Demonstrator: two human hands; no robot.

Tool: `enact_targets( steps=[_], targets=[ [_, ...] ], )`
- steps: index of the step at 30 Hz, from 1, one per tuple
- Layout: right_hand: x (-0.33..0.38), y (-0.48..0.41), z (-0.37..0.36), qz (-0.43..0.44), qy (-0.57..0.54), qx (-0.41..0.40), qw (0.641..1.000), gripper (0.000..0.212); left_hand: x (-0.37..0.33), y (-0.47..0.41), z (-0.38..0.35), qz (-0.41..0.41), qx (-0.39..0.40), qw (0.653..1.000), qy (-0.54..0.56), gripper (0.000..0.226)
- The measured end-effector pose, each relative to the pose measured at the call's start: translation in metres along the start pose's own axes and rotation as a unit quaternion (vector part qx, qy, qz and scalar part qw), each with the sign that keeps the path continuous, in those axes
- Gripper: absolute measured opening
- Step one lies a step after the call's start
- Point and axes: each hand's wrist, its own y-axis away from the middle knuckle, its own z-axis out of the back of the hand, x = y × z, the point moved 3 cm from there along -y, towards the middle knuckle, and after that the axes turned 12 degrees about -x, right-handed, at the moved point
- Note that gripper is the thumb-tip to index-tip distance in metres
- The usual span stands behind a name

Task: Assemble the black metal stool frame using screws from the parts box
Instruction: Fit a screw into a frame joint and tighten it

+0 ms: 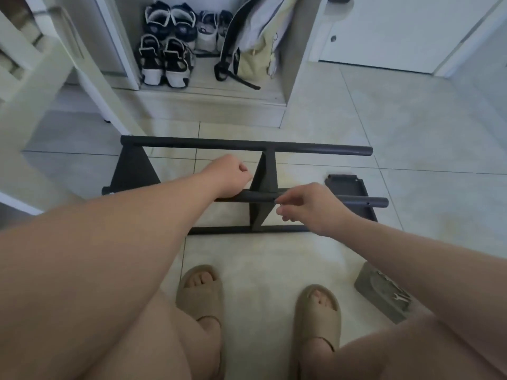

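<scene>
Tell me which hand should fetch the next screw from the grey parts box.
Probably right: the right hand is nearer the grey parts box, and the left hand grips the black metal stool frame.

Home entryway: shoes [167, 45], tiled floor [411, 133]

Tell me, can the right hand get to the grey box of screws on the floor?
Probably yes. The parts box lies on the floor just beneath that arm with nothing between, but the right hand is busy pinching at the stool frame.
</scene>
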Motion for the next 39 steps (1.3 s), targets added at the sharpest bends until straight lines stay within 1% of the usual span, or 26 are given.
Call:
enact_targets(
  steps=[2,7,9,11,13,17,21,24,28,32,36,39],
  targets=[
    [-0.005,-0.012,-0.005,-0.006,0.000,-0.003,1.000,0.001,-0.001,-0.013,-0.011,0.017,0.024,0.999,0.023,0.029],
    [-0.021,-0.029,-0.008,-0.017,0.011,-0.020,1.000,0.008,-0.003,-0.040,-0.039,0.035,0.100,0.994,0.032,0.042],
    [-0.026,-0.032,-0.010,-0.017,0.006,-0.022,1.000,0.010,-0.002,-0.044,-0.051,0.043,0.145,0.988,0.026,0.049],
    [-0.030,-0.034,-0.011,-0.014,0.007,-0.028,0.999,0.010,-0.001,-0.044,-0.060,0.066,0.192,0.978,0.048,0.051],
    [-0.032,-0.036,-0.014,-0.012,0.005,-0.035,0.999,0.011,-0.001,-0.045,-0.065,0.072,0.210,0.973,0.054,0.050],
    [-0.035,-0.038,-0.023,-0.004,0.016,-0.036,0.999,0.013,-0.002,-0.044,-0.065,0.056,0.212,0.974,0.048,0.038],
    [-0.034,-0.043,-0.031,0.018,0.043,-0.031,0.998,0.014,-0.002,-0.045,-0.067,0.040,0.197,0.979,0.036,0.038],
    [-0.030,-0.047,-0.035,0.046,0.064,-0.037,0.996,0.016,-0.001,-0.045,-0.068,0.048,0.198,0.978,0.043,0.039],
    [-0.031,-0.050,-0.034,0.053,0.089,-0.036,0.994,0.015,-0.001,-0.044,-0.068,0.054,0.193,0.978,0.051,0.038],
    [-0.031,-0.049,-0.034,0.042,0.067,-0.037,0.996,0.016,-0.001,-0.044,-0.069,0.056,0.196,0.978,0.052,0.039],
    [-0.034,-0.049,-0.035,0.004,0.012,-0.052,0.999,0.016,-0.002,-0.045,-0.067,0.056,0.194,0.979,0.043,0.039],
    [-0.035,-0.049,-0.036,-0.004,0.012,-0.061,0.998,0.016,-0.004,-0.045,-0.067,0.054,0.190,0.980,0.029,0.043]
  ],
)
